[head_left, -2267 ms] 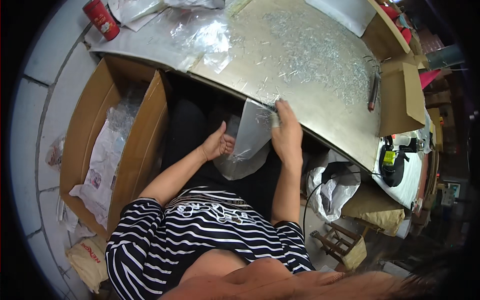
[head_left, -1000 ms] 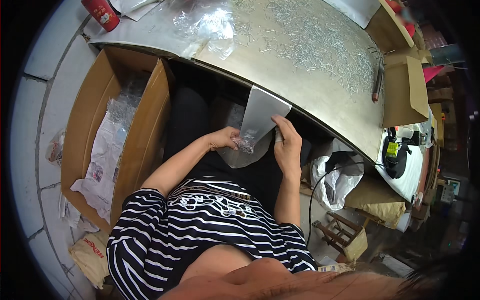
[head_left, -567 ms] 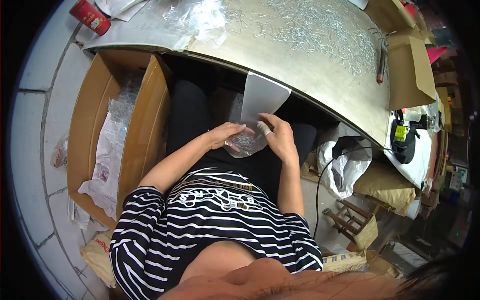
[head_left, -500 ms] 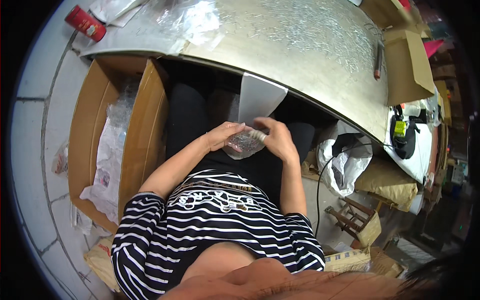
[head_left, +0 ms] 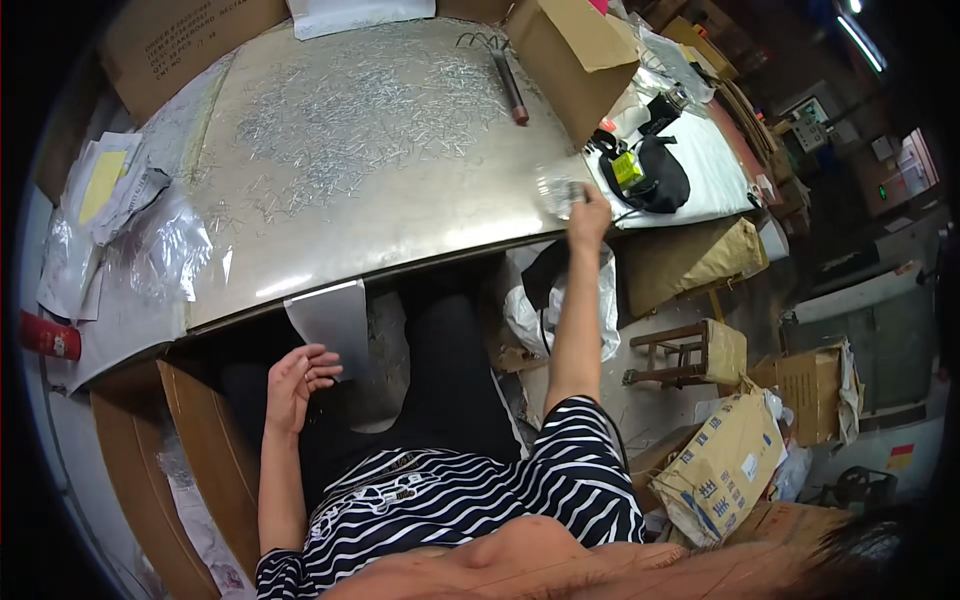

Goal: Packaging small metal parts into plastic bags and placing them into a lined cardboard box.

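Observation:
My right hand (head_left: 590,215) is stretched out over the right front part of the metal-topped table (head_left: 290,245). Its fingers are closed on a clear plastic bag (head_left: 556,190), which looks blurred; what is inside cannot be made out now. My left hand (head_left: 298,385) hangs above my lap at the table's front edge, fingers loosely bent and apart, with nothing in them. It is nearest to a pale sheet (head_left: 330,318) that hangs down from the table edge. Many small silvery metal pins (head_left: 345,125) lie scattered over the tabletop.
A small hand rake (head_left: 510,85) lies beside an open cardboard box (head_left: 575,60). A black pouch (head_left: 660,175) sits at the table's right end. Papers and clear bags (head_left: 165,240) cover the left end. Below are a carton (head_left: 210,440), a white sack (head_left: 520,310) and a wooden stool (head_left: 690,355).
The view has swung right. My right hand has carried the clear bag from my lap up to the table's right side. My left hand has let go of it and drawn away.

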